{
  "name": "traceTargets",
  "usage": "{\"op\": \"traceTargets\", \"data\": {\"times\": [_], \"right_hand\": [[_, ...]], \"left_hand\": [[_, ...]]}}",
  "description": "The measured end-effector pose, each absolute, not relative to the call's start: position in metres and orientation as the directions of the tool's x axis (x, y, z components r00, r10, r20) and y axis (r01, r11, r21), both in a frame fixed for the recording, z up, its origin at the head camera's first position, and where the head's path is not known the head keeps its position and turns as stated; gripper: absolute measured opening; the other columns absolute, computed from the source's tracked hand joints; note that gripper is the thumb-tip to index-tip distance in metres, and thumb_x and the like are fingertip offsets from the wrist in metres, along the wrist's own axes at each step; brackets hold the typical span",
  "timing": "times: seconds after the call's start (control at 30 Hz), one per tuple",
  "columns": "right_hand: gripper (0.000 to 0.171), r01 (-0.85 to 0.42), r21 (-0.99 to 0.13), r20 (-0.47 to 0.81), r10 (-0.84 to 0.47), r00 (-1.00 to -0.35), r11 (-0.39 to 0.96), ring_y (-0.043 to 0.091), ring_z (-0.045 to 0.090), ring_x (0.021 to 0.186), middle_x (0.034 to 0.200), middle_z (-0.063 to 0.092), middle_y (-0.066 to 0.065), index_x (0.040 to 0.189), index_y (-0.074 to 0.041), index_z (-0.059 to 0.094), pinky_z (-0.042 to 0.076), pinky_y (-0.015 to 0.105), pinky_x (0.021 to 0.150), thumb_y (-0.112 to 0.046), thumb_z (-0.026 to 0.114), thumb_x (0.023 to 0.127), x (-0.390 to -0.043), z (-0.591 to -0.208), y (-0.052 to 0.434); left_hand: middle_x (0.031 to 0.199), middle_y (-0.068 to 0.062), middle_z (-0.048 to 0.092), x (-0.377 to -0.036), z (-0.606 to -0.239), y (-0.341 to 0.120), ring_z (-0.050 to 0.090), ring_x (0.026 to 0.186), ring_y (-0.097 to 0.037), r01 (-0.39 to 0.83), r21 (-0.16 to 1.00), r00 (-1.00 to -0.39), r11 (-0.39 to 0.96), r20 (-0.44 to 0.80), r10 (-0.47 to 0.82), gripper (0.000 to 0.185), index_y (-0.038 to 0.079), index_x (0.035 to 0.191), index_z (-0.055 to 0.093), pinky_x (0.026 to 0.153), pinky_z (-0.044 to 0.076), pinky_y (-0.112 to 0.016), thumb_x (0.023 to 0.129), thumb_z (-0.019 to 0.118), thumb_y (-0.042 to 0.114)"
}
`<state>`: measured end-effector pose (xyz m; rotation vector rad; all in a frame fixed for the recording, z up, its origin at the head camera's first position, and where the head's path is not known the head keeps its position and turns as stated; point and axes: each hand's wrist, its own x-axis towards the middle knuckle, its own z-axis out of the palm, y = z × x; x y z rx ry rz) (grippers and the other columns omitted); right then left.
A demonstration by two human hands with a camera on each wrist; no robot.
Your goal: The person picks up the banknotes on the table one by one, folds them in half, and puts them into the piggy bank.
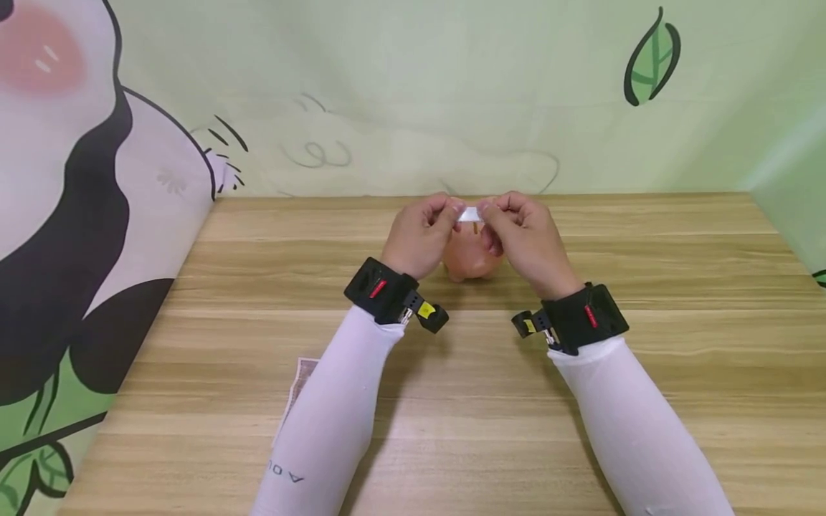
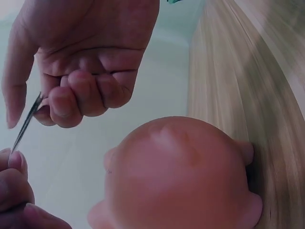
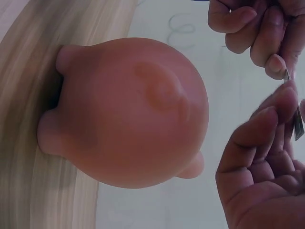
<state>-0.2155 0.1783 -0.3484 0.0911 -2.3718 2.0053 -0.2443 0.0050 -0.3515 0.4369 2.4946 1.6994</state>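
Note:
Between the two hands is a small folded strip of paper (image 1: 470,214), white on top, with thin layered edges in the left wrist view. My left hand (image 1: 419,233) pinches its left end between thumb and finger. The opposite end is pinched by my right hand (image 1: 529,240), and the other fingers of the left hand curl into the palm. Just below the strip stands a pinkish-orange piggy bank (image 1: 473,261), upright on its short feet, a slot visible on top. Its rounded rear and curled tail (image 3: 167,90) face me; the hands partly cover its upper part in the head view.
A banknote (image 1: 300,380) lies on the wooden table (image 1: 677,287), mostly hidden beneath my left forearm. Behind the table's far edge hangs a pale green cloth (image 1: 413,107) with cartoon drawings. Wrist cameras on black straps (image 1: 382,290) stick out inward from both wrists.

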Motion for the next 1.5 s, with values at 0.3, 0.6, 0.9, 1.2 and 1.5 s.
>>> {"op": "traceTargets", "data": {"times": [0.3,0.6,0.9,1.2,1.5], "right_hand": [[0.022,-0.135,-0.983,0.142,0.045,-0.989,0.123,0.009,0.054,0.06,0.063,0.06,-0.005,0.085,-0.009,0.06,0.05,0.02,0.055,-0.019,0.063,0.105,-0.218,-0.35,0.18],[0.024,-0.122,-0.988,0.135,0.141,-0.981,0.096,0.009,0.055,0.062,0.066,0.061,-0.004,0.082,-0.011,0.058,0.049,0.019,0.056,-0.021,0.067,0.102,-0.219,-0.351,0.183],[0.024,-0.031,-0.979,0.078,0.228,-0.97,0.202,0.014,0.059,0.076,0.081,0.062,-0.004,0.085,-0.011,0.062,0.053,0.02,0.065,-0.029,0.071,0.099,-0.222,-0.356,0.186],[0.026,0.015,-0.956,0.06,0.247,-0.967,0.293,0.014,0.058,0.079,0.084,0.058,-0.003,0.088,-0.008,0.064,0.051,0.021,0.064,-0.03,0.073,0.097,-0.223,-0.362,0.19],[0.026,0.008,-0.889,0.142,0.29,-0.946,0.458,0.018,0.058,0.087,0.087,0.064,0.002,0.087,-0.006,0.068,0.046,0.025,0.066,-0.03,0.074,0.095,-0.222,-0.362,0.193]], "left_hand": [[0.069,0.001,0.055,-0.245,-0.352,0.006,0.046,0.059,-0.012,0.184,0.93,-0.954,0.318,0.091,0.286,0.038,0.006,0.094,0.071,0.051,0.034,-0.024,0.109,0.053,0.035],[0.073,-0.002,0.057,-0.247,-0.356,0.005,0.051,0.064,-0.016,0.171,0.908,-0.966,0.383,0.078,0.246,0.035,0.009,0.104,0.07,0.054,0.041,-0.027,0.109,0.053,0.039],[0.088,-0.003,0.057,-0.249,-0.362,0.006,0.052,0.073,-0.017,0.206,0.805,-0.955,0.556,0.043,0.293,0.051,0.016,0.144,0.059,0.058,0.041,-0.025,0.098,0.074,0.029],[0.079,-0.002,0.057,-0.248,-0.366,0.011,0.052,0.07,-0.016,0.222,0.73,-0.945,0.646,-0.002,0.326,0.066,0.022,0.153,0.052,0.057,0.041,-0.026,0.094,0.077,0.039],[0.079,-0.001,0.059,-0.247,-0.365,0.014,0.054,0.071,-0.015,0.231,0.713,-0.945,0.662,0.003,0.327,0.065,0.024,0.152,0.054,0.058,0.042,-0.026,0.093,0.078,0.038]]}}
